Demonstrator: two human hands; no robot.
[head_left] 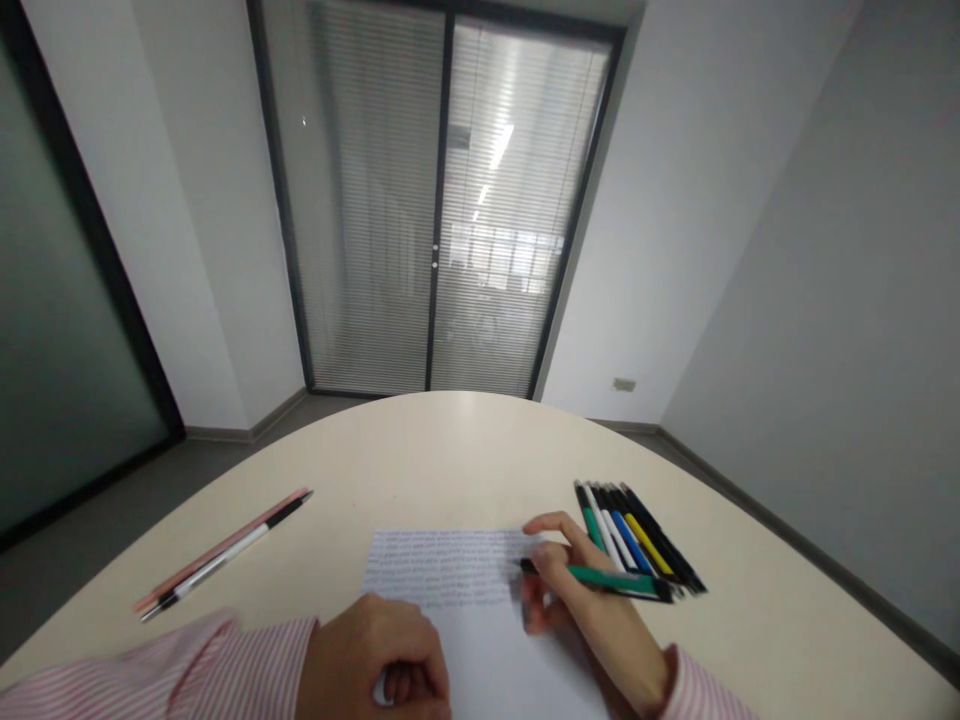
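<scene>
A white sheet of paper (450, 570) with several lines of handwriting lies on the cream table (420, 450) in front of me. My right hand (581, 600) holds a green pen (607, 578), its tip at the right end of the written lines. My left hand (375, 660) rests as a closed fist on the paper's lower left part, holding nothing I can see. Both wrists wear pink striped sleeves.
A row of several pens (637, 540) in green, white, blue, yellow and black lies just right of my right hand. A pink pen and a white-and-black pen (225, 555) lie together at the left. Blinds cover a glass door (442, 200) beyond the table's rounded far edge.
</scene>
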